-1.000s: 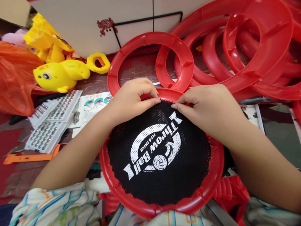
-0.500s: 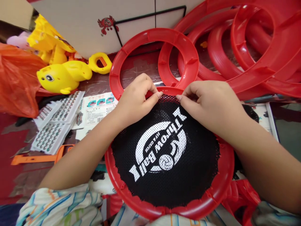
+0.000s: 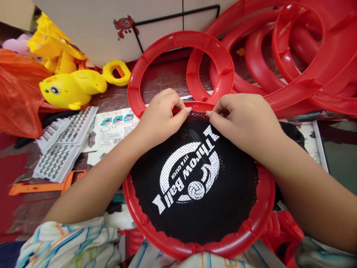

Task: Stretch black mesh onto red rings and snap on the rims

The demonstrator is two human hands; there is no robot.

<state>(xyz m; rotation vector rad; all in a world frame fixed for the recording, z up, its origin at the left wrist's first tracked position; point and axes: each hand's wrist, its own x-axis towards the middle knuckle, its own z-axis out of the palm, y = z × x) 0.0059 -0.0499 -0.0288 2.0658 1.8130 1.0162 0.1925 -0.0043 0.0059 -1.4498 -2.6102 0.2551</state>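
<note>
A round red plastic hoop (image 3: 245, 238) rests against my lap, with black mesh netting (image 3: 223, 216) stretched over it. White "Throw Ball" lettering and a ball picture are printed on the mesh. At the far edge, my left hand (image 3: 164, 115) pinches the netting at the rim between thumb and fingers. Just to its right, my right hand (image 3: 242, 119) pinches the same edge, a small gap between the two. The fingertips hide exactly how the mesh meets the rim there.
Several loose red rings (image 3: 178, 37) are piled behind the hoop, reaching right. On the left lie a yellow toy (image 3: 72, 87), an orange plastic bag (image 3: 16, 93), clear trays of small round metal pieces (image 3: 55, 160) and an orange plastic strip (image 3: 39, 188). Printed cardboard (image 3: 111, 137) lies beneath.
The view has shifted slightly. Both hands stay at the far rim, still pinching the netting, with barely any movement.
</note>
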